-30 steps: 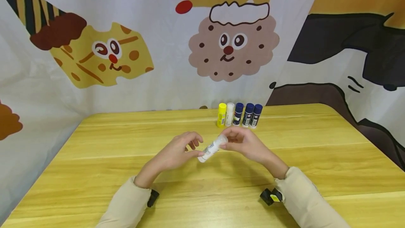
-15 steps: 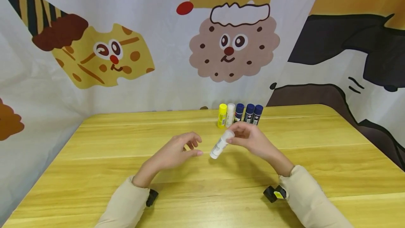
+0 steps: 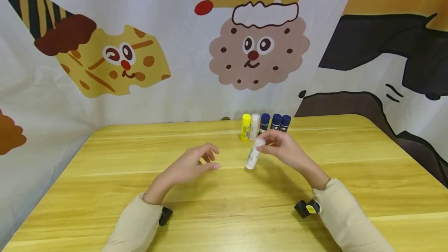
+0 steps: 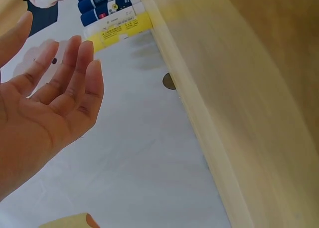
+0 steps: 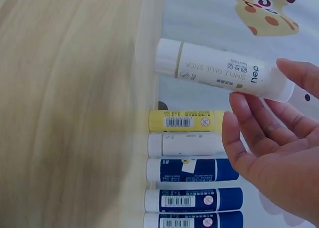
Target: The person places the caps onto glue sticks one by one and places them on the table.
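Note:
A white glue stick point(image 3: 253, 155), its label facing the right wrist view, hangs tilted above the table. My right hand point(image 3: 284, 147) pinches its upper, capped end between thumb and fingers. To the left, my left hand point(image 3: 191, 165) hovers over the table with loosely bent fingers and nothing in them; its palm shows in the left wrist view. Behind the right hand several glue sticks stand upright in a row: a yellow one point(image 3: 246, 126), another white one point(image 3: 254, 126), then blue-capped ones point(image 3: 265, 123), partly hidden by the right hand.
The wood-grain table point(image 3: 140, 147) reaches back to a white cloth point(image 3: 182, 100) printed with cartoon figures. Black wrist cameras point(image 3: 306, 208) sit at both beige sleeves point(image 3: 344, 213).
My left hand has let go of the white glue stick and drawn back a little left. The right hand has carried the stick right and toward the row, turning it more upright.

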`<action>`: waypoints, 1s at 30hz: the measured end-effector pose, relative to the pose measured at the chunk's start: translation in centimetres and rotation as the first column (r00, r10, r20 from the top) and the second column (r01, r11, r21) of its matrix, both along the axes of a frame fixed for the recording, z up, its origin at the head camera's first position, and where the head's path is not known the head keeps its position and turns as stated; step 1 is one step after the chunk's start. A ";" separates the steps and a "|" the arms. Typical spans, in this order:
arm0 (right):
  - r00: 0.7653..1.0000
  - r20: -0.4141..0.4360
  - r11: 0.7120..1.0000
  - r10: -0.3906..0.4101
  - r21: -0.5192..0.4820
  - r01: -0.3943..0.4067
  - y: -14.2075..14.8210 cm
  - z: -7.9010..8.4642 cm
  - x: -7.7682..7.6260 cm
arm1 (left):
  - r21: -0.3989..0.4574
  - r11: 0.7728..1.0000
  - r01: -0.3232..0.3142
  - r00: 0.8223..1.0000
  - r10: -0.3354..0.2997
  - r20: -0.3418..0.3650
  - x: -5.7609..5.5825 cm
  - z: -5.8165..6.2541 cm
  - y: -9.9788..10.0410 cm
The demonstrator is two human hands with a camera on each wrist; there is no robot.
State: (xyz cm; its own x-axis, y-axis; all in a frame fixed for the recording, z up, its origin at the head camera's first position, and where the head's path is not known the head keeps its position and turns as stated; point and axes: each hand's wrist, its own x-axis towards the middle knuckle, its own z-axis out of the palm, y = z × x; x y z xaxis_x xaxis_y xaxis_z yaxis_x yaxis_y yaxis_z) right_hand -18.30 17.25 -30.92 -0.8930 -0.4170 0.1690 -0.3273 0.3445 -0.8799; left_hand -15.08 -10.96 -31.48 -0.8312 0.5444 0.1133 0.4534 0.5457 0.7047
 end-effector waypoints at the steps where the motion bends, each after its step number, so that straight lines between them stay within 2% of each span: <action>1: 1.000 -0.008 1.000 -0.006 0.008 0.006 0.1 0.0 -0.1 | 0.001 1.000 0.001 1.000 -0.001 0.002 0.0 0.0 -0.1; 9: 0.997 -0.036 0.995 -0.069 0.075 0.072 0.4 0.1 -0.4 | -0.002 1.000 0.002 1.000 -0.002 0.016 -0.1 0.1 -0.4; 30: 0.989 -0.062 0.981 -0.131 0.137 0.139 2.1 0.1 -0.5 | -0.012 1.000 -0.016 0.999 0.017 0.049 -0.3 -0.4 -1.4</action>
